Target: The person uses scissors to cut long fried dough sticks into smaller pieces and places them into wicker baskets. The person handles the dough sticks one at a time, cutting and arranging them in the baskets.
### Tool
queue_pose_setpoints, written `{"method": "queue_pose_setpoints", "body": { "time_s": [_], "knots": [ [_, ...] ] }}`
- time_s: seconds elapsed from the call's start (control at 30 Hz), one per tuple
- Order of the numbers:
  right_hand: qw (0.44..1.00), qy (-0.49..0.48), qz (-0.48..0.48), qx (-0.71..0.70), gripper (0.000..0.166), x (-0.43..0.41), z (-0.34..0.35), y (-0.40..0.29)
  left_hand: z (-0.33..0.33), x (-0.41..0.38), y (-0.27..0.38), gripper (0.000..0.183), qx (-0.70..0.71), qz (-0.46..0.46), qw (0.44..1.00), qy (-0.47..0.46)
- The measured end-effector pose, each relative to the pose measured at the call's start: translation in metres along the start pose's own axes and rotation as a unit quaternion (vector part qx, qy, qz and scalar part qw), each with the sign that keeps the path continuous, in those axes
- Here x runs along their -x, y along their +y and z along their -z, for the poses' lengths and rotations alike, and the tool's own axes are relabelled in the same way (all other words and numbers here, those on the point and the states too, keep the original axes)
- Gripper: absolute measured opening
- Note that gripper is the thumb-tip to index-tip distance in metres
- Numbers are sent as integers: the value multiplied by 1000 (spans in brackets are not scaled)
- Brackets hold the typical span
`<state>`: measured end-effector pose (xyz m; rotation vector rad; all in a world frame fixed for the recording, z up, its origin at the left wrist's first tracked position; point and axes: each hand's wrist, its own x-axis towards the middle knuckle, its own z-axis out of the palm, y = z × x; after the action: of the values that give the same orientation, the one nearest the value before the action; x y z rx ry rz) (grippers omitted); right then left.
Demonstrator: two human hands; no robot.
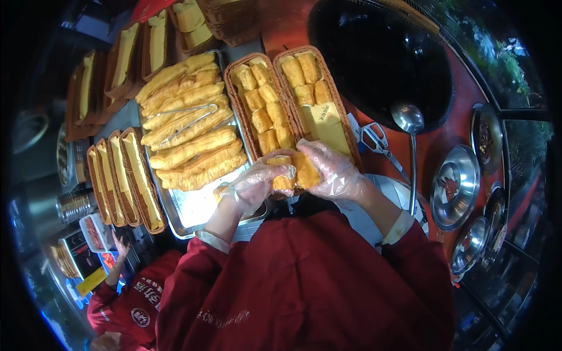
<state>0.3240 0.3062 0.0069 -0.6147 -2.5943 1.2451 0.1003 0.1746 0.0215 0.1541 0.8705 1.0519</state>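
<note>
Both my hands wear clear plastic gloves. My left hand [252,185] grips a cut piece of fried dough stick [282,174] in front of my chest. A second cut piece [307,170] is held in my right hand [334,172], right beside the first. Just beyond them is a wicker basket [229,85] with two rows of cut pieces on paper. The wicker basket to its right [338,98] has several pieces at its far end and bare printed paper [327,127] nearer me. Left of these, a metal tray [186,213] bears several whole fried dough sticks [189,98], with metal tongs [193,123] on top.
Paper-lined wicker baskets [142,184] stand left of the tray, with others [125,57] behind. At right are a large wok of dark liquid [377,66], a ladle [408,117], scissors [376,139] and metal bowls [456,188]. A co-worker in red [145,291] is at lower left.
</note>
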Motion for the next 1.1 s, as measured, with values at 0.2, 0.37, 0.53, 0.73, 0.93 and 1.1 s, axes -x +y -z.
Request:
{"method": "queue_pose_setpoints", "body": {
  "time_s": [0.2,0.37,0.53,0.73,0.93,1.1],
  "knots": [
    [999,-10,2,36,89,-5,52,60,-24,-53,20,62,-23,-34,998,53],
    [985,-62,-45,154,75,-22,78,72,-41,-102,26,57,-111,-48,984,134],
    [959,-39,38,278,69,-47,70,95,-45,-147,19,57,-202,9,957,208],
    [942,7,96,322,69,-61,46,124,-47,-170,23,58,-570,-19,793,213],
    [928,-12,-1,372,74,-48,42,100,-72,-162,31,61,-863,-51,487,128],
    [980,36,-61,189,71,-1,36,66,-52,-166,15,53,-862,-59,477,159]
  ]
}}
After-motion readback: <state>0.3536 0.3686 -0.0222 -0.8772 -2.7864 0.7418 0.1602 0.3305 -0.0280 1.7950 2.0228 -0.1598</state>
